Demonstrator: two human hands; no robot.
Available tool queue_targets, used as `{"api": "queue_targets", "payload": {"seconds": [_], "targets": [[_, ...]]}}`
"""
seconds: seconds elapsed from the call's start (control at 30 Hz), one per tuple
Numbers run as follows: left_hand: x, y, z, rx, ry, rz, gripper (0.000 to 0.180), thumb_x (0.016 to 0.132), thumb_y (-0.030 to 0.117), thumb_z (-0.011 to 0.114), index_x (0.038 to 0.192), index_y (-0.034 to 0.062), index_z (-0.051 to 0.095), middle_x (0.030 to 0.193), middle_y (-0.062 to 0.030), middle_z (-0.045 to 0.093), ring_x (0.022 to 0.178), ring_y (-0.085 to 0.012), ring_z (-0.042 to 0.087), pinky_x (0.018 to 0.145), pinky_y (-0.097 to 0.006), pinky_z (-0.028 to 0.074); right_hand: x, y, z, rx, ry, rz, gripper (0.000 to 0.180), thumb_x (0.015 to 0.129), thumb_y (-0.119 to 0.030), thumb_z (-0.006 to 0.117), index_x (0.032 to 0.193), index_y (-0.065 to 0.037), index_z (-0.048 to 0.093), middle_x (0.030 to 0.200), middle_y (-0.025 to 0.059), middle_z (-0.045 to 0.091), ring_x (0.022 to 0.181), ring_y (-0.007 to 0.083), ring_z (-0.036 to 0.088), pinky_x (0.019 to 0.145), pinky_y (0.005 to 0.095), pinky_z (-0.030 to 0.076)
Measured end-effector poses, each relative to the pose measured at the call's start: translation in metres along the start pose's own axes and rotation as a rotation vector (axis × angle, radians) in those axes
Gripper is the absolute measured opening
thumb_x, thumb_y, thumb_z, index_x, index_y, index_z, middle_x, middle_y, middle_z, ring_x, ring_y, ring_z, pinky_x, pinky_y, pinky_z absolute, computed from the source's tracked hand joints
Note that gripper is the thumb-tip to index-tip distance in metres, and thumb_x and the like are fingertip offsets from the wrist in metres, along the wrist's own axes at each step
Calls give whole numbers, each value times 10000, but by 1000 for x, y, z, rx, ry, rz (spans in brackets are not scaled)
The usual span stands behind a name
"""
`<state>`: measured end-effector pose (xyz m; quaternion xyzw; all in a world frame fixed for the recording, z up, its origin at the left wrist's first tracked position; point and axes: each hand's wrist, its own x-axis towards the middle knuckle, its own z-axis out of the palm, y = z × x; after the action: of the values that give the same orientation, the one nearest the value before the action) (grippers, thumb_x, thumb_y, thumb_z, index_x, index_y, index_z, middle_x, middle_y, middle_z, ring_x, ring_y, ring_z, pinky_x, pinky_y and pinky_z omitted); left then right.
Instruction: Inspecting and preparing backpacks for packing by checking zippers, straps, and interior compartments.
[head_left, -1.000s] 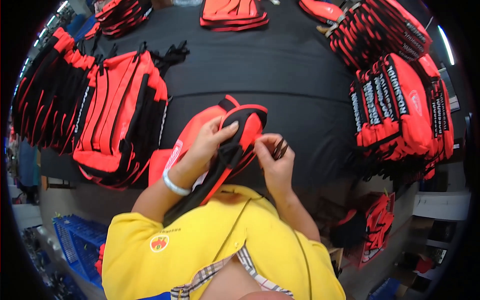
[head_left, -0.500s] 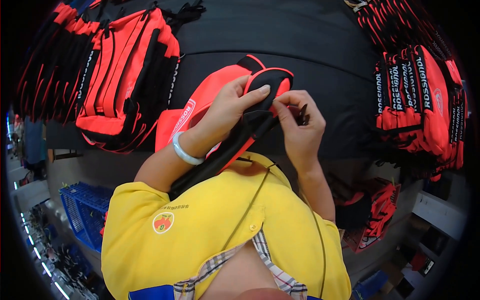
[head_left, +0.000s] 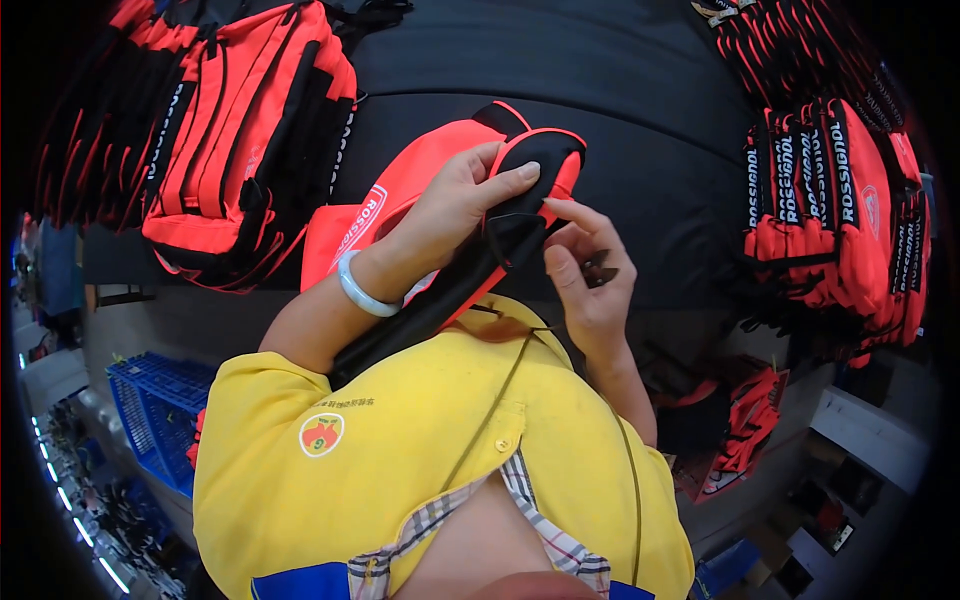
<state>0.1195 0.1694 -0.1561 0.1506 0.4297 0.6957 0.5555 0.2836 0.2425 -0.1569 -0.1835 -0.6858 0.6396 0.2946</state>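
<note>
My left hand (head_left: 465,195) grips a red and black backpack (head_left: 410,165), its thumb lying over a black, red-edged flap at the top end. A black side panel with red piping runs from there down toward my chest. My right hand (head_left: 595,280) is just to the right of the bag, its index fingertip at the red edge below the flap and its thumb apart from it. Held in the curled fingers of that hand is a small dark tool (head_left: 600,270), mostly hidden, so its kind is unclear.
A black-covered table (head_left: 640,130) lies under the work. Red and black backpacks (head_left: 250,130) are stacked at the left, more bags (head_left: 850,200) at the right. Below the table stand a blue plastic crate (head_left: 155,410) on the left and a red crate (head_left: 735,470) with red fabric on the right.
My right thumb and index finger were pinched together at the flap's edge; now they are apart, the thumb lower. The left hand keeps its grip on the backpack. The whole view has shifted slightly.
</note>
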Motion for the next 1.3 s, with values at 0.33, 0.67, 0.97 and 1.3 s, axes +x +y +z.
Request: {"api": "queue_targets", "payload": {"seconds": [0.33, 0.67, 0.97, 1.3], "targets": [[-4, -5, -4, -55, -57, -38, 282, 984, 198, 560, 1178, -4, 535, 1024, -96, 674, 836, -131, 693, 738, -255, 592, -14, 23, -17, 272, -93, -39, 121, 922, -121, 631, 890, -33, 554, 865, 25, 504, 709, 56, 404, 626, 207, 311], [-5, -7, 2, 16, -49, -27, 243, 964, 201, 609, 1096, -1, 584, 921, -40, 674, 780, -64, 648, 675, -202, 536, 11, 17, 0, -199, 251, -228, 209, 756, 59, 753, 913, -43, 660, 857, -9, 573, 596, 27, 410, 521, 179, 322], [-7, -10, 5, 131, -23, 73, 225, 961, 187, 614, 1084, 1, 582, 919, -31, 663, 768, -48, 627, 659, -187, 522, 17, 6, -3, -460, 185, -353, 178, 766, 37, 751, 892, -33, 647, 859, 26, 577, 597, 61, 464, 525, 201, 364], [-11, -12, 3, 72, -69, 50, 252, 978, 196, 584, 1120, -11, 563, 950, -52, 673, 814, -76, 650, 714, -218, 541, 11, 15, -10, -233, 252, -312, 93, 854, 13, 687, 904, -8, 613, 889, 20, 567, 663, 53, 462, 587, 187, 376]]}}
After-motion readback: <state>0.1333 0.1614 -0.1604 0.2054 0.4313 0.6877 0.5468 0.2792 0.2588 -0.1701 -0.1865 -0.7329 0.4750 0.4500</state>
